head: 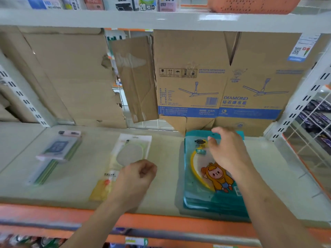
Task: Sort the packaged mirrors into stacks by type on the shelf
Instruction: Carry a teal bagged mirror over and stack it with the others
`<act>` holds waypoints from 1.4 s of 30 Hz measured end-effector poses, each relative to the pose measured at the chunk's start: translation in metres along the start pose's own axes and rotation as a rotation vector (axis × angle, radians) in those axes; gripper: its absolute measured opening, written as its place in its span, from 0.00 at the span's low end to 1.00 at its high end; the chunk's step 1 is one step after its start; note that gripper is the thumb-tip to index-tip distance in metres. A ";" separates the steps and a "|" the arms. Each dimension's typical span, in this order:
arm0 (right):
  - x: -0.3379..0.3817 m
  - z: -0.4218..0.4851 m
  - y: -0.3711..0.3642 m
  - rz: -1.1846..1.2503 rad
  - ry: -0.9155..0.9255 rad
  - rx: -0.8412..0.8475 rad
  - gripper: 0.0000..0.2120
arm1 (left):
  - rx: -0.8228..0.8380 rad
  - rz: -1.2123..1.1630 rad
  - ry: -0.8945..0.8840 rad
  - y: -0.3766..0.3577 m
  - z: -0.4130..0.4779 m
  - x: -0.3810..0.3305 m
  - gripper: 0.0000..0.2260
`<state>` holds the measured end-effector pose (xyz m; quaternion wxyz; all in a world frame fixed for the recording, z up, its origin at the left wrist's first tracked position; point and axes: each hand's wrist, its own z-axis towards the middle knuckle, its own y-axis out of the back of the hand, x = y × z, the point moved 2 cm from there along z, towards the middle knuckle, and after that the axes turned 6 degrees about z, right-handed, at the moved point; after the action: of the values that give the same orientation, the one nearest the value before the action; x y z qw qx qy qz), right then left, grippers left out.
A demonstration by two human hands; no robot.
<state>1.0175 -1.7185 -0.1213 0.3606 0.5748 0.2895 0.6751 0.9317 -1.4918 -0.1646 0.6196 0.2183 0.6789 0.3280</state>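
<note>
My right hand [227, 151] rests spread on top of the teal stack [213, 178], fingers [212, 140] wide and flat near its far end, gripping nothing. My left hand [138, 178] hovers curled into a loose fist, empty as far as I can tell, over the near end of the white pack [129, 154] at the middle of the shelf [166, 158]. The pink stack [57, 149] lies toward the left edge, well apart from the others.

These packs look flat, light and slick in their plastic sleeves, and I judge the mirror inside to be stiff but breakable, so I would pinch each one by its long edges or the header card, not press on the face. The teal stack reaches the front edge and could slide off.

The shelf is smooth pale board with an orange front lip. Torn cardboard [215, 83] lines the back, and slotted uprights stand at both sides.
</note>
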 end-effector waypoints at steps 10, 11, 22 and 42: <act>0.094 -0.030 -0.059 0.078 0.255 0.230 0.21 | -0.149 0.245 0.032 0.056 -0.020 0.049 0.29; 0.102 -0.034 -0.067 0.091 0.273 0.258 0.21 | -0.166 0.273 0.041 0.062 -0.024 0.056 0.31; 0.200 -0.089 -0.147 0.037 0.375 0.420 0.22 | -0.338 0.555 0.116 0.136 -0.060 0.146 0.20; 0.375 -0.168 -0.274 0.047 0.454 0.394 0.23 | -0.426 0.627 0.265 0.290 -0.119 0.318 0.26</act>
<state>0.8642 -1.2500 -0.1581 0.1524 0.4746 0.4746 0.7254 0.7391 -1.0890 -0.1765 0.4281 0.2376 0.5701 0.6598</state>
